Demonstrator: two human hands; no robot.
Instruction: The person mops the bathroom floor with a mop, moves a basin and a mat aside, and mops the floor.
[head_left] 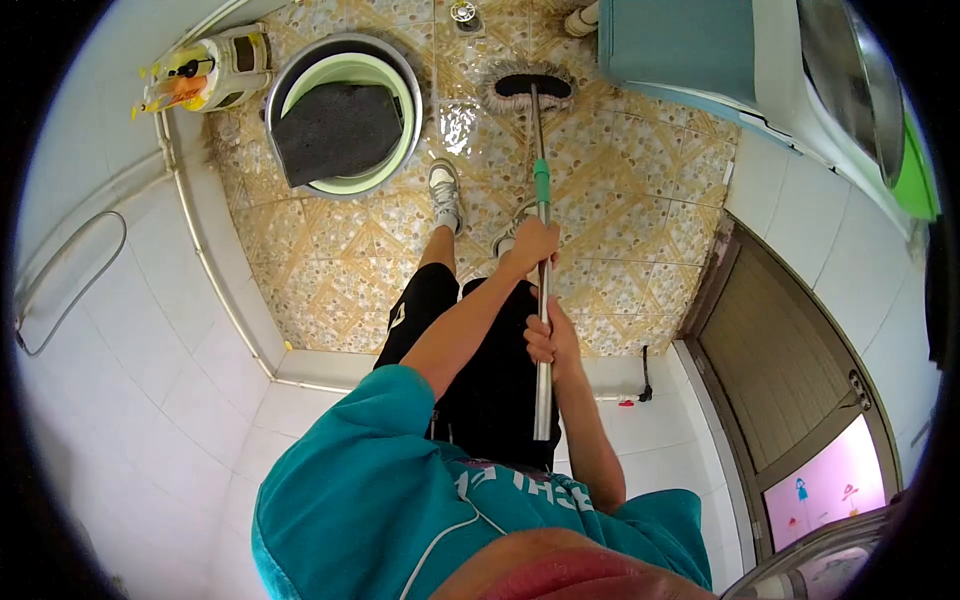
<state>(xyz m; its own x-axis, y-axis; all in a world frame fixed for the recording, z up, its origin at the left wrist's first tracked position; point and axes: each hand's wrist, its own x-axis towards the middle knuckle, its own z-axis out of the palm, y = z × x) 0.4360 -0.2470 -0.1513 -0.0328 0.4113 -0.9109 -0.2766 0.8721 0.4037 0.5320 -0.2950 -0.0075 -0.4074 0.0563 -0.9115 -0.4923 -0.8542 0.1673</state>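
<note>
A mop with a silver telescopic pole (543, 400), a green collar and a fringed grey head (530, 88) stretches away from my body, its head flat on the tiled floor. My left hand (535, 245) is wrapped round the pole below the green collar, near my shoes. Closer to my body, my right hand (553, 335) grips the same pole lower down, its fingers curled around it. The pole's near end sticks out past my right hand, in front of my black shorts.
Left of the mop, a metal basin (416, 120) holds a green basin (350, 185) with a dark cloth (340, 130) across it. A yellow-and-white container (235, 70) stands by the left wall. A floor drain (467, 20) is ahead. A blue cabinet (680, 45) and brown door (790, 340) are right.
</note>
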